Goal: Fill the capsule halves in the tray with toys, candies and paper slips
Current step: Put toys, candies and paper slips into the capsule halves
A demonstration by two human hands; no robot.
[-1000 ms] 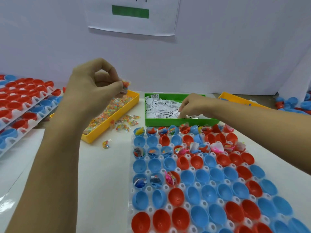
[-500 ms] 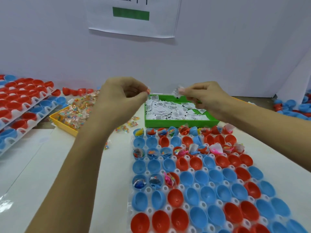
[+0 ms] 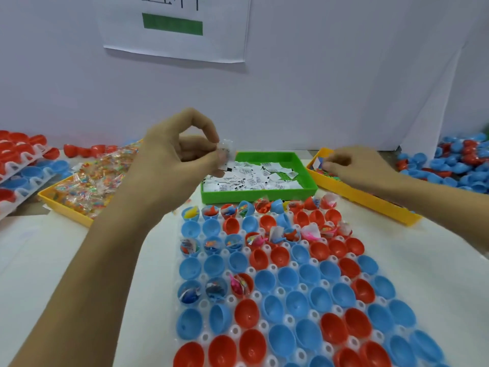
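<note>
The left hand [image 3: 180, 157] is hovering above the worktop [image 3: 79, 260], thumb and fingertips pinching a small clear packet [image 3: 227, 151] with something white inside, the other fingers curled in. The right hand [image 3: 354, 168] is reaching into the yellow bin [image 3: 370, 200] on the right, fingers bent down among the small toys; whether it is gripping one I cannot tell. Between the hands, the green bin [image 3: 254, 196] is holding paper slips [image 3: 254, 176]. A second yellow bin [image 3: 63, 205], left, is carrying wrapped candies [image 3: 92, 181]. Nearer, the white tray [image 3: 264, 324] is holding blue and red capsule halves [image 3: 288, 276]; several far ones are filled, most near ones bare.
</note>
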